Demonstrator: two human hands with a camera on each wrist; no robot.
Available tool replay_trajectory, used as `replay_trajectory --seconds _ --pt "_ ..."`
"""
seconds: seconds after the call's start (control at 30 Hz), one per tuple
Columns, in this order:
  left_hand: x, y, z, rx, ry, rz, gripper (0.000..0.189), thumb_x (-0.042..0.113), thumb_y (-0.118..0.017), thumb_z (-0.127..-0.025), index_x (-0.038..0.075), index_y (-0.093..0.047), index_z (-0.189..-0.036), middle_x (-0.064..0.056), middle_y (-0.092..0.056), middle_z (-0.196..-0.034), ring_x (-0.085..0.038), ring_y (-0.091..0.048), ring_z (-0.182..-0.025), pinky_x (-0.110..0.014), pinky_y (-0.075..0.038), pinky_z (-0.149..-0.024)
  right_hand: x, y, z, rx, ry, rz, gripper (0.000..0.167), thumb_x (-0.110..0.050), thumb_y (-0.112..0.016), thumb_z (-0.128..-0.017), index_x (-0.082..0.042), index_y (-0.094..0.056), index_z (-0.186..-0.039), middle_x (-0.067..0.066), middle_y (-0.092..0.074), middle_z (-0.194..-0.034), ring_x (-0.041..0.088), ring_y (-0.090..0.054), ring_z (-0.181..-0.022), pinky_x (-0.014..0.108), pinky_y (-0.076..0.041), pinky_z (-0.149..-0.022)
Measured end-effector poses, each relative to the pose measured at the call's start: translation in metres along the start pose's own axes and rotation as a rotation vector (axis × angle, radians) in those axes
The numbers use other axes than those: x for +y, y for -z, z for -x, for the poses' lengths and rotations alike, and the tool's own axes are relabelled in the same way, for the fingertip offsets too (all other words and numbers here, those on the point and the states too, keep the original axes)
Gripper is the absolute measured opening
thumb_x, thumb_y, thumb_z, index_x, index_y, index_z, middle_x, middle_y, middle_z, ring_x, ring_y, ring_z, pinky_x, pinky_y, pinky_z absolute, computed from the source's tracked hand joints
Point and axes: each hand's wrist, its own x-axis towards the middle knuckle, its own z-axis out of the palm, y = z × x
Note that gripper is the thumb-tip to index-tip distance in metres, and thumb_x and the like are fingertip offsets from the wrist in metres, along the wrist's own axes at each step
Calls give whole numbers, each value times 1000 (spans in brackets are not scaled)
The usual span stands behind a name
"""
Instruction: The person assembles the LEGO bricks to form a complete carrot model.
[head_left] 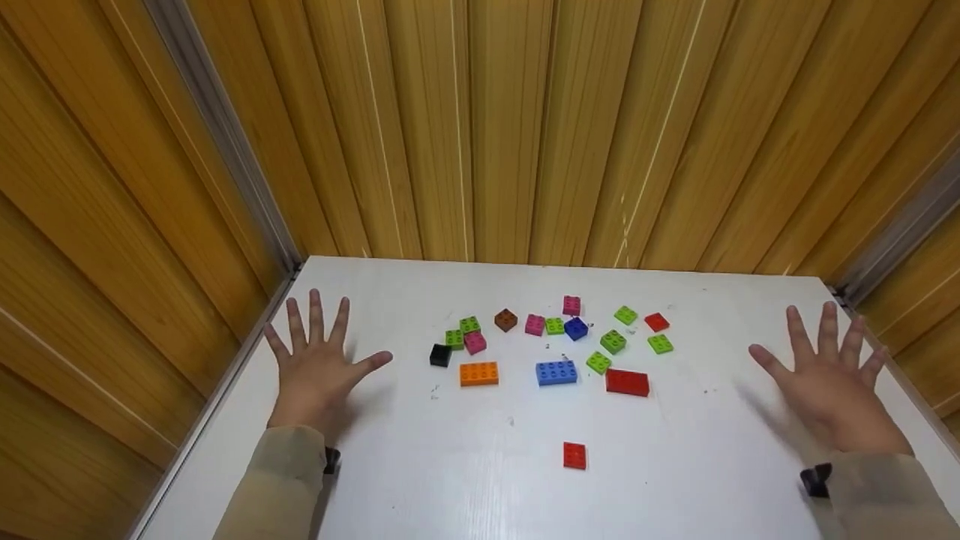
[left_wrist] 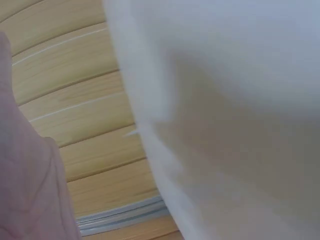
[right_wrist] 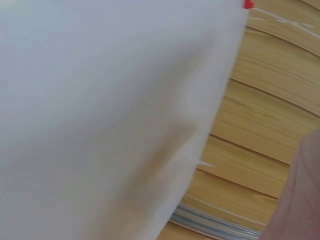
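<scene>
In the head view my left hand is held over the left side of the white table, fingers straight and spread, holding nothing. My right hand is spread the same way over the right side. Between them lie several toy building bricks. Nearest the left hand is a black brick, with an orange brick to its right. A blue brick and a long red brick lie farther right. One small red brick sits apart at the front. Only part of each palm shows in the wrist views.
Behind the long bricks lie green, pink, brown and dark blue bricks, among them a brown brick and a dark blue brick. The white table meets a wood-look wall at the back. Metal posts stand at its corners.
</scene>
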Motion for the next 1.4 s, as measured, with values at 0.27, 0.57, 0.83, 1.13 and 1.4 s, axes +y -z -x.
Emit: replay_trajectory --seconds 0.27,0.57,0.83,1.13,1.4 --pt "29 1 3 120 -18 2 130 106 -49 -83 31 -13 -183 -12 23 -190 -50 25 -174 -78 28 -128 -18 3 1 135 -6 -1 103 -72 -40 -114 -13 13 -179 23 44 -177 62 43 -159 86 27 -121" --pt "39 0 8 259 -89 58 122 94 -69 -83 27 -35 -179 -16 -2 -193 -51 9 -177 -83 15 -132 -28 -19 2 202 41 -98 94 -62 -43 -118 -12 6 -181 27 32 -183 58 37 -166 85 20 -126" --pt "53 -6 11 284 -125 137 101 82 -76 -87 24 -56 -167 -12 -27 -188 -46 -16 -173 -76 -9 -138 -39 -29 0 221 18 -233 88 -55 -46 -119 -9 -5 -182 29 13 -188 59 20 -172 97 -8 -118" --pt "82 13 5 209 -140 366 76 63 -83 -95 21 -67 -156 -6 -51 -175 -38 -55 -157 -66 -50 -124 -82 2 1 353 55 -448 70 -44 -54 -119 -13 -33 -178 24 -28 -185 56 -36 -163 7 -36 -114" --pt "95 7 8 157 -164 441 65 54 -85 -95 21 -72 -150 -3 -56 -171 -36 -55 -157 -62 -50 -126 -116 -12 3 398 113 -518 59 -34 -59 -119 -20 -45 -174 14 -44 -179 15 -48 -155 -1 -33 -102"
